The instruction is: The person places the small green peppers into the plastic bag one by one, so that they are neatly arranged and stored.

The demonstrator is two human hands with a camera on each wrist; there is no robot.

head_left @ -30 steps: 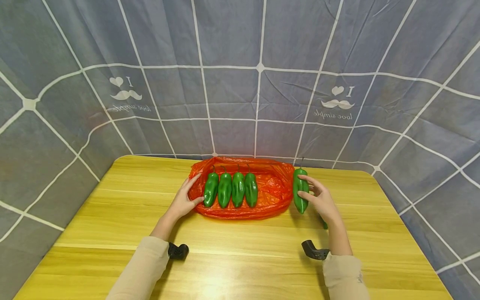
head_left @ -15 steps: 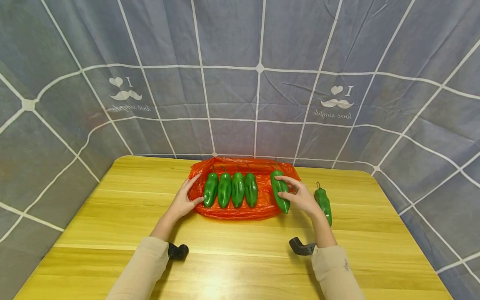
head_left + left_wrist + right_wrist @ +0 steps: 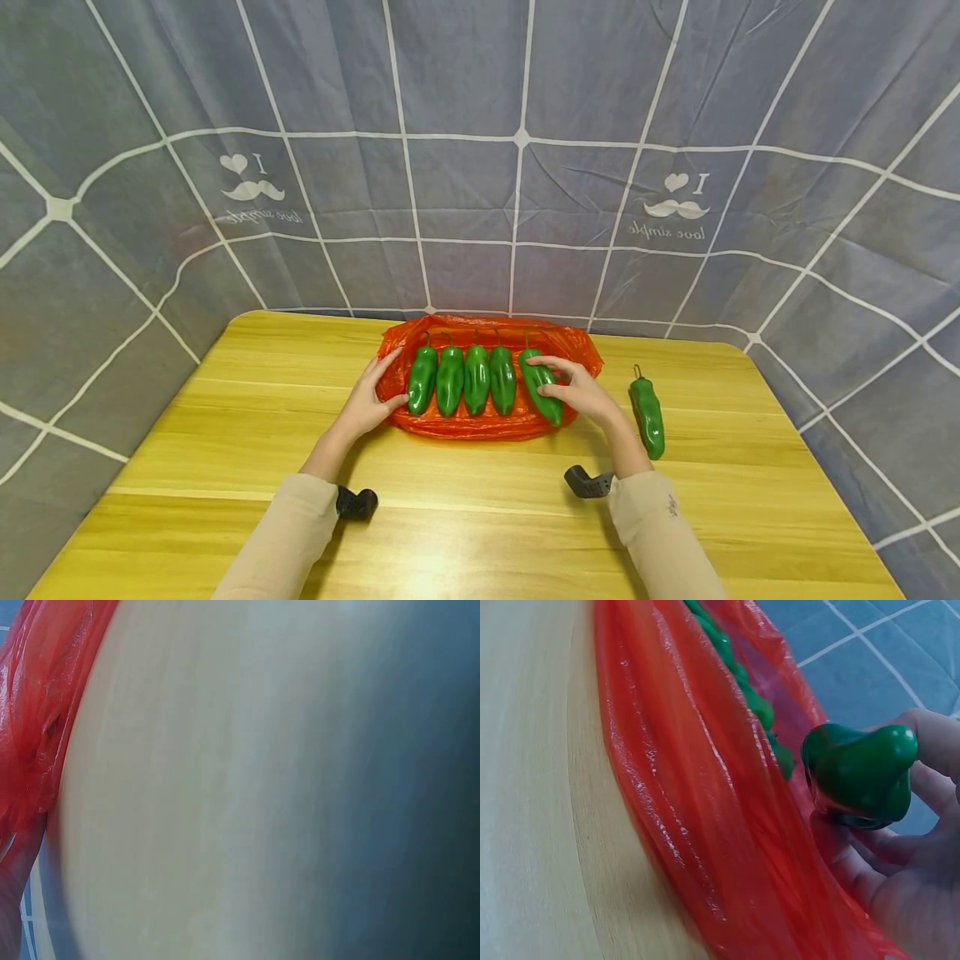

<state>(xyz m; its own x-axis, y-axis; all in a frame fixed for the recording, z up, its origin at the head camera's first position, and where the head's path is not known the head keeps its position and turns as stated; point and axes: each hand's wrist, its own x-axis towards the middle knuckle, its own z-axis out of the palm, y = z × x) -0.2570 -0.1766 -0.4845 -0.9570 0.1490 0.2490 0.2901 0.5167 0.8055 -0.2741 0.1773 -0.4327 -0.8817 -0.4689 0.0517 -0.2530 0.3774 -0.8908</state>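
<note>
A red plastic bag [image 3: 480, 427] lies spread on the table with its mouth open upward and a row of several green peppers [image 3: 476, 381] inside. My right hand [image 3: 588, 398] grips another green pepper [image 3: 540, 387] over the bag's right part, just right of the row. In the right wrist view, fingers and thumb wrap this pepper [image 3: 862, 776], its blunt end toward the camera, above the bag's rim. My left hand [image 3: 367, 404] holds the bag's left end, fingers and thumb spread along its edge. The left wrist view shows that hand [image 3: 19, 874] against the red plastic [image 3: 37, 712].
One more green pepper [image 3: 647, 417] lies on the wooden table [image 3: 480, 517], right of the bag beside my right forearm. A grey curtain with white lines [image 3: 465, 183] hangs behind the table. A black wrist mount [image 3: 588, 482] juts from the right sleeve, another [image 3: 357, 503] from the left.
My right hand has carried the pepper leftward from beyond the bag's right edge to beside the row inside it. The loose pepper on the right came into view. My left hand stayed put.
</note>
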